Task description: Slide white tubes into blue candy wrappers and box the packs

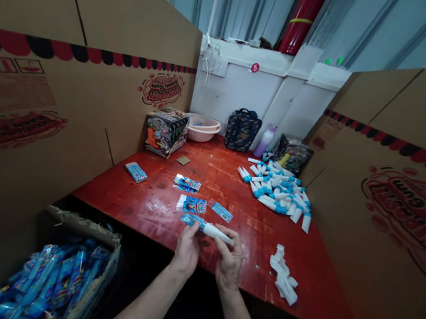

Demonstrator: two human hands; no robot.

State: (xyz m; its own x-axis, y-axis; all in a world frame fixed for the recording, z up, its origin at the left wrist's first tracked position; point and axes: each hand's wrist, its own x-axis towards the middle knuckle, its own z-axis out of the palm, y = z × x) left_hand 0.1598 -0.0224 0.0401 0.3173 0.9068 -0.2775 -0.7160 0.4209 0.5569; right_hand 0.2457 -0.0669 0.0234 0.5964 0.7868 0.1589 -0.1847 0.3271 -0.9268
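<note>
Near the front edge of the table, both my hands are closed on one white squeeze tube (215, 232). My left hand (186, 253) pinches its blue end, where a printed plastic sleeve (187, 219) sits partly over it. The fingers of my right hand (230, 265) grip the white, tapering part. Just beyond lie printed sleeves (192, 204), another small stack of sleeves (188, 183) and a blue sleeve (222, 212). A heap of white tubes with blue caps (280, 190) spreads over the right side of the table.
A carton of blue wrapped tubes (49, 279) stands low at left. Crumpled white paper (283, 275) lies at right; a blue sleeve bundle (136, 172) at left. Behind are a display box (166, 132), pink basins (203, 134), a bag (243, 130) and a bottle (265, 141). Cardboard walls (88, 89) flank the table.
</note>
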